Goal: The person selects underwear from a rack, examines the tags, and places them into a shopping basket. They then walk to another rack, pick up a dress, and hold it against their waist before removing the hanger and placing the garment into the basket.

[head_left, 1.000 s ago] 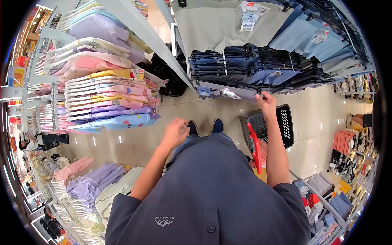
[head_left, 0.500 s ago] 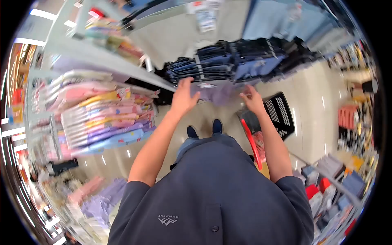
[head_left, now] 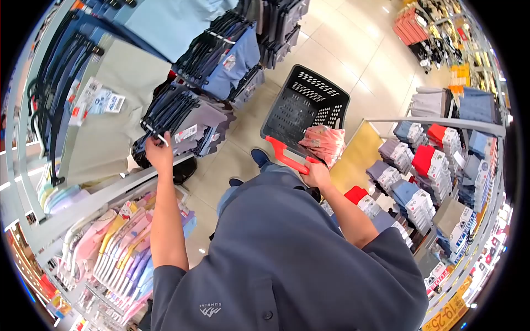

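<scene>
My left hand (head_left: 160, 151) is at the end of a rack of dark hanging garments (head_left: 171, 113), its fingers closed near a white hook or rail end; what it grips is too small to make out. A grey garment (head_left: 193, 124) with a white tag hangs beside it. Lower right of centre, my right hand (head_left: 316, 173) is wrapped round the red handle (head_left: 287, 157) of a black shopping basket (head_left: 279, 107). Inside the basket, near the handle, lies a pink patterned garment (head_left: 324, 144).
Pastel clothes on white hangers (head_left: 124, 237) fill a rack at the lower left. Folded packs of clothing (head_left: 411, 193) stand on shelving at the right. A beige garment (head_left: 110, 129) hangs at the upper left. Pale floor tiles (head_left: 353, 49) extend behind the basket.
The view has turned towards the right. My right hand has gone from beside the hanging garments to the basket's red handle and closed on it. My left hand stays by the rack, fingers now closed.
</scene>
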The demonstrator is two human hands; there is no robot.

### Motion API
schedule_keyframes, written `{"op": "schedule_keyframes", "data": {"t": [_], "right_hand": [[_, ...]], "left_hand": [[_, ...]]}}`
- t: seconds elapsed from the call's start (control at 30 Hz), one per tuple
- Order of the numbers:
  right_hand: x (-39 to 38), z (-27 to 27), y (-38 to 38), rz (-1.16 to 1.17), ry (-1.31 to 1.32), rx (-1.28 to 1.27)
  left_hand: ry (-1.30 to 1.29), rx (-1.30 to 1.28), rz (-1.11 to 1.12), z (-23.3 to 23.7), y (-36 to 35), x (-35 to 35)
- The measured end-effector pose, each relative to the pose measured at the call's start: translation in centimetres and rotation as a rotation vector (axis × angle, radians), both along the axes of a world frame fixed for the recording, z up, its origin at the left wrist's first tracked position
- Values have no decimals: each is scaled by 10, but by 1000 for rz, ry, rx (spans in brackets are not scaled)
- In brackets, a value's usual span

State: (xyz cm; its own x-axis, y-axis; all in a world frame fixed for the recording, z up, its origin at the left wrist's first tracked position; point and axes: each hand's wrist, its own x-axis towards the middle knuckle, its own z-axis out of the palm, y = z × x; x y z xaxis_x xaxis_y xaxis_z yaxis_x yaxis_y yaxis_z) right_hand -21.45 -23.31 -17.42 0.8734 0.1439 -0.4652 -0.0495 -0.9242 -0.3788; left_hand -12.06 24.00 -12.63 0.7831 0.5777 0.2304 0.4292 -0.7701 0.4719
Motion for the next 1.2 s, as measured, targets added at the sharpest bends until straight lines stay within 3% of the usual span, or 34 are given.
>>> {"op": "schedule_keyframes", "data": {"t": [0.1,0.23,0.3,0.33,0.4,0.43,0.5,0.6,0.67,0.73,0.77,0.8,0.83,0.87,0.9,0.97,1.03,1.07,1.1,1.17,1.2], "right_hand": [[5,3,-3,-17,-2,47],[10,-8,-8,19,-62,37],[15,-13,-10,41,-92,36],[19,-12,-11,28,-88,46],[26,-11,-14,28,-146,29],[31,-13,-18,16,-127,72],[39,-25,-24,13,-155,129],[58,-17,-31,-2,-108,132],[67,-72,-55,-202,24,220],[79,-25,-37,-75,-86,231],[95,-99,-73,-196,21,183],[91,-16,-34,-250,170,332],[98,-42,-43,-220,162,514],[90,5,-17,-205,134,345],[99,-30,-38,-122,51,349],[97,-32,-30,-201,33,99],[128,-115,-77,-155,225,210],[119,-95,-57,-92,181,22],[124,-106,-58,-67,177,15],[141,-141,-66,131,149,-245],[128,-129,-48,156,147,-252]], "left_hand": [[-92,-189,-14,4,-9,-8],[-284,62,-189,-21,-15,-53],[-12,-387,-55,-18,-31,-87],[45,-262,-60,-27,-34,-105],[139,-295,-122,-71,-24,-161],[337,-386,15,-56,-36,-176],[606,-502,198,-85,-35,-226],[565,-787,386,-95,-43,-285],[583,-761,512,-120,-50,-330],[652,-559,404,-112,-60,-351],[545,-507,449,-131,-67,-364],[550,-658,577,-121,-72,-365],[439,-619,678,-143,-79,-376],[435,-695,716,-109,-83,-375],[297,-729,765,-118,-90,-387],[142,-759,830,-135,-100,-412],[48,-919,880,-142,-111,-439],[96,-943,847,-142,-114,-456],[83,-952,870,-144,-119,-471],[304,-668,867,-153,-130,-504],[300,-677,891,-157,-131,-522]]}}
